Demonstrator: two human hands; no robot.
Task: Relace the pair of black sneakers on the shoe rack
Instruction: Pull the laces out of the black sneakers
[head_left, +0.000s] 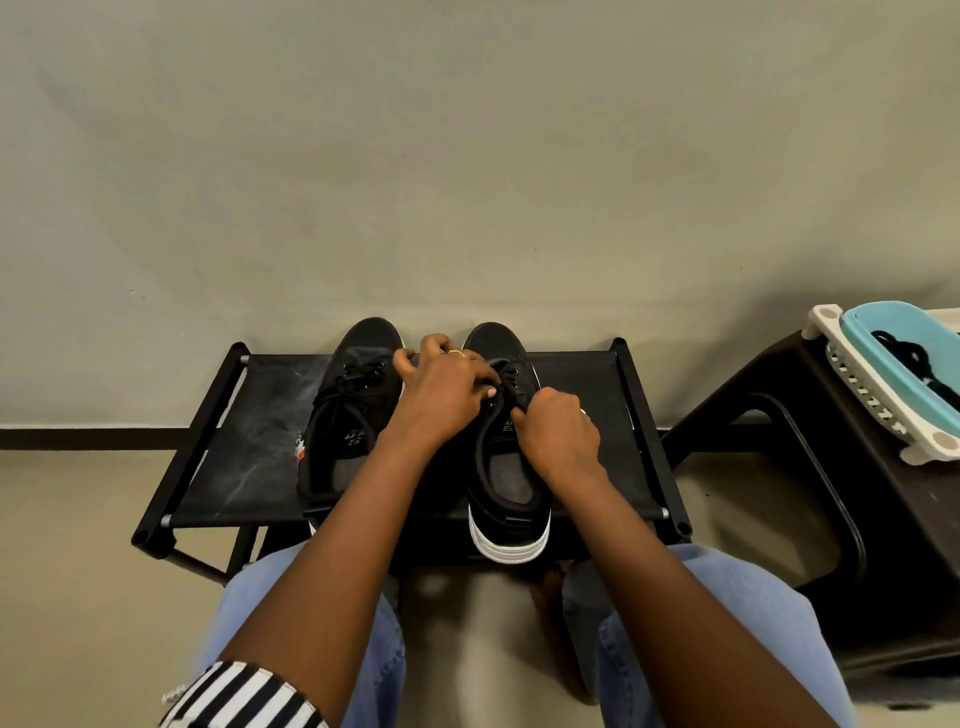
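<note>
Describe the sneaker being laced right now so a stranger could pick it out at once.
Find the black shoe rack against the wall; two black sneakers sit side by side on its top shelf. The one meant is the right sneaker, with both the left hand and right hand at its eyelets. Unlike the left sneaker, its white-soled heel overhangs the rack's front edge.

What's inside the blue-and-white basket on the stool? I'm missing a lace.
A black, cord-like tangle lies in the basket, possibly a lace. The frame's right edge cuts off the rest of the basket.
</note>
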